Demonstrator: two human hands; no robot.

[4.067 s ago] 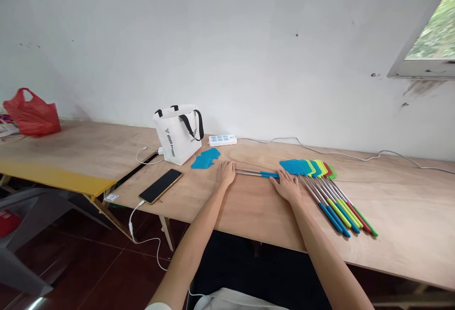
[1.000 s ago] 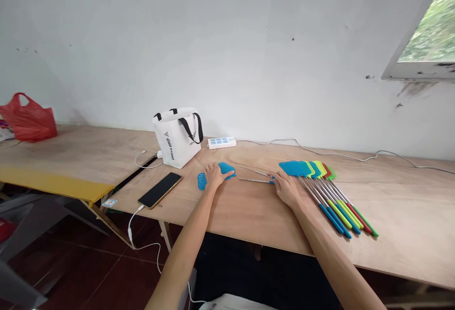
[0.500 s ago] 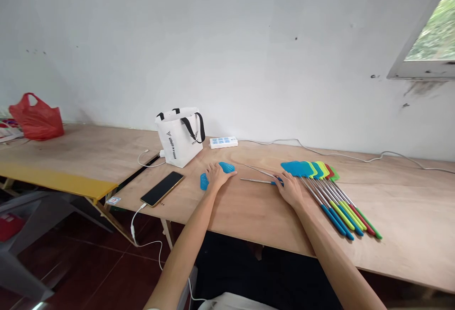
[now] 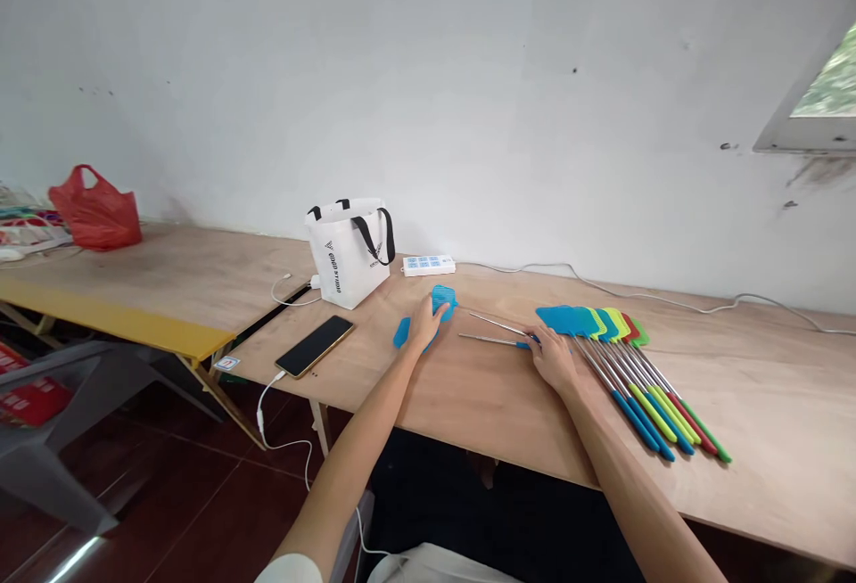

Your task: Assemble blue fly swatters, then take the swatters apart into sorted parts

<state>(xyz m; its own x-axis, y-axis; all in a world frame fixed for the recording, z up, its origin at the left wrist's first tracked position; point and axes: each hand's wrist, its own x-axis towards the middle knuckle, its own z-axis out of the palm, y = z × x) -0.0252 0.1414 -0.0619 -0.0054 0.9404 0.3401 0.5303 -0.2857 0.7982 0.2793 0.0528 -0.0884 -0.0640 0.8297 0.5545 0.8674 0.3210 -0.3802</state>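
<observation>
My left hand (image 4: 423, 326) is closed on a blue fly swatter head (image 4: 444, 299), which is raised off the table at a tilt. Another blue fly swatter head (image 4: 402, 332) lies under and beside that hand, partly covered by it. My right hand (image 4: 552, 358) has its fingers closed around the blue handle of a metal rod (image 4: 498, 325), whose thin end points left toward the raised head. A second blue-handled rod (image 4: 491, 339) lies just in front of it, its handle end at my fingertips. To the right, several fly swatters (image 4: 646, 387) lie in an overlapping row.
A phone (image 4: 314, 346) on a white cable lies at the left of the wooden table (image 4: 481, 414). Behind it stands a white bag (image 4: 351, 253) with black handles. A power strip (image 4: 429, 266) sits near the wall, its cord running right. A red plastic bag (image 4: 95, 210) is on the other table.
My left hand has lifted one blue fly swatter head from the table and turned it up toward the rods. My right hand stays at the rod handles. The view has shifted slightly left.
</observation>
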